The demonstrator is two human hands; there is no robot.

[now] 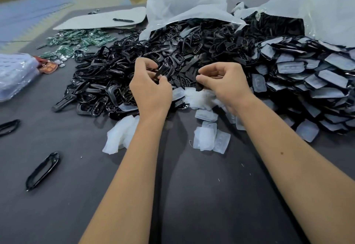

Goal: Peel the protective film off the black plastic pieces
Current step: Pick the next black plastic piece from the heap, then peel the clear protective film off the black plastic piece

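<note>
My left hand pinches a glossy black plastic frame piece between thumb and fingers, above the middle of the heap. My right hand pinches a second black plastic piece at its lower edge; whether film is on it I cannot tell. A big heap of black plastic pieces spreads across the grey table. To the right lie many film-covered pieces, whitish on top. Peeled films lie loose below my hands, more of them beside my left forearm.
Two clear plastic bags spill parts at the back. Green circuit boards lie at the far left, with a grey board and a pen behind. Single black frames lie on the table's left side. A plastic-wrapped pack sits at the left edge.
</note>
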